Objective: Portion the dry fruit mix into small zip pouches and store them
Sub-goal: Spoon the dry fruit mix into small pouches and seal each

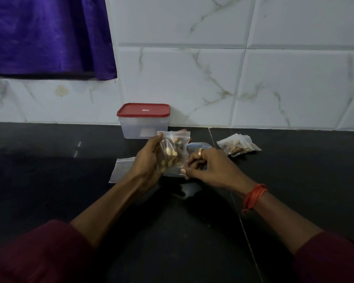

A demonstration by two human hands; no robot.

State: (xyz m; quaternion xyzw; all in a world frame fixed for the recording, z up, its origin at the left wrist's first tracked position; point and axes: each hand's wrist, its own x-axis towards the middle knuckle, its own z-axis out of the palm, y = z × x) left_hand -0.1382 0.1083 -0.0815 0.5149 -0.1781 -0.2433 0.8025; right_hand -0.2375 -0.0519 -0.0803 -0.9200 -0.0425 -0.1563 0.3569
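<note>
So the zip pouch is up off the counter, right in the middle of the view, held roughly upright with a small handful of dry fruit mix showing through the plastic. The left hand wraps it from the side, thumb at the top corner and fingers curled round the back. The right hand pinches the lower right corner between thumb and curled fingers; can't tell if anything else is tucked in that palm. Looks to me like this one's filled and we're at the sealing stage, though whether the zip strip is already pressed shut is too small to make out. Next move, I'd guess: run a pinch along the top strip end to end, keeping the nuts below the seal line, then drop it with the filled pouches lying off to the right on the black counter. A flat stack of empty pouches sits just left of the hands, and the red-lidded container stands behind, lid on, against the tiled wall.
</note>
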